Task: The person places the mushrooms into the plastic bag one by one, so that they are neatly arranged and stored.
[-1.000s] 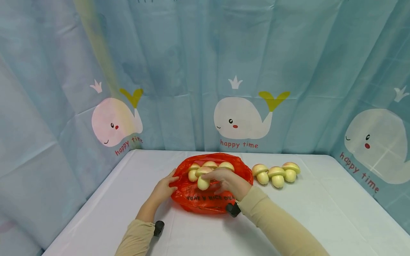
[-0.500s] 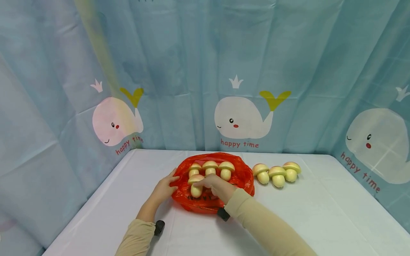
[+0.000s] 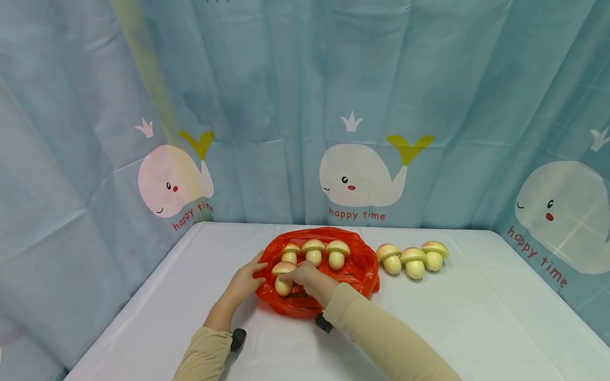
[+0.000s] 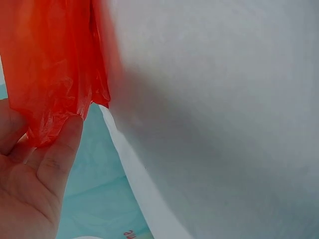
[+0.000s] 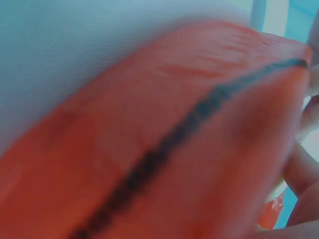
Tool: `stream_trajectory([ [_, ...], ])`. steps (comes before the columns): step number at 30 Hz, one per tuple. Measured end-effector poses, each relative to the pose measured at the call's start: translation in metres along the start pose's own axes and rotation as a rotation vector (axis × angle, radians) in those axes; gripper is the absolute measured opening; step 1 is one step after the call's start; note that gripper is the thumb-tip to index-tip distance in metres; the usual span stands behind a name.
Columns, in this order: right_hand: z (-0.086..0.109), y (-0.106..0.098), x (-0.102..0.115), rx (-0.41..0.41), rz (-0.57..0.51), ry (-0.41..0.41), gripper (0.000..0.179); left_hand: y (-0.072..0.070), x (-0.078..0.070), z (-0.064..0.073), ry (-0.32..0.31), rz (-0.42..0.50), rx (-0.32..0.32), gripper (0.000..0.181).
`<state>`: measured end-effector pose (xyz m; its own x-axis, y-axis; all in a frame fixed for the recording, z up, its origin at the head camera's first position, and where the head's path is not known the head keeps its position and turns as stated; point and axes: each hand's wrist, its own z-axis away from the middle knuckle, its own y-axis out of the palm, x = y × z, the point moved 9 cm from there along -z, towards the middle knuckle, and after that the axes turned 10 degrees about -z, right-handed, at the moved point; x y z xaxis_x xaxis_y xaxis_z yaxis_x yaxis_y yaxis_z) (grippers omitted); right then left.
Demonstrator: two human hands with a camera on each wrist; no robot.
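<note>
Head view: right hand reaches over the red bag's near-left part, fingers curled on a mushroom, parted just its width. Can't tell if it touches the bag floor. Left hand pinches the bag's left rim, fingers nearly together on thin plastic. Three more mushrooms in a row at the back of the bag; another three on the counter, just right of it.

Risks, my read: film looks floppy, so if the left slips, rim may fold in. Front wall fills right wrist view; wrist camera could snag it and drag the bag. Sloppy release could bump the leftmost row piece or tip this one.
</note>
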<state>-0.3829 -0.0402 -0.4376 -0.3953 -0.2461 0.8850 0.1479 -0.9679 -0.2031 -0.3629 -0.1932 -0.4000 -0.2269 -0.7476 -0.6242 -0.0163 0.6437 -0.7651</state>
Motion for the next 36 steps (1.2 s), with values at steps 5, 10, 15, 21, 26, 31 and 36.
stream_trajectory([
  [5, 0.002, 0.003, 0.000, 0.008, 0.059, -0.022, 0.060, 0.000, -0.001, 0.001, -0.006, 0.013, 0.004, 0.042],
  [10, 0.003, 0.001, -0.001, 0.002, 0.051, -0.007, 0.070, 0.000, 0.000, 0.001, -0.022, 0.016, 0.017, 0.042],
  [15, 0.002, -0.003, -0.003, 0.000, 0.060, 0.011, 0.077, 0.000, 0.001, 0.000, -0.018, 0.017, 0.017, 0.042],
  [21, 0.004, -0.006, -0.004, 0.015, 0.058, 0.014, 0.072, 0.001, 0.001, 0.001, -0.015, 0.014, 0.008, 0.041],
  [26, 0.009, -0.008, -0.002, 0.038, 0.035, -0.002, 0.065, 0.001, 0.002, 0.001, -0.023, 0.006, 0.011, 0.041],
  [31, 0.014, -0.014, 0.002, 0.052, -0.011, -0.024, 0.070, 0.001, 0.002, 0.001, -0.034, 0.004, 0.015, 0.042],
  [36, 0.019, -0.026, 0.008, 0.053, -0.051, -0.052, 0.070, 0.001, 0.003, 0.000, -0.040, 0.008, 0.017, 0.042],
])
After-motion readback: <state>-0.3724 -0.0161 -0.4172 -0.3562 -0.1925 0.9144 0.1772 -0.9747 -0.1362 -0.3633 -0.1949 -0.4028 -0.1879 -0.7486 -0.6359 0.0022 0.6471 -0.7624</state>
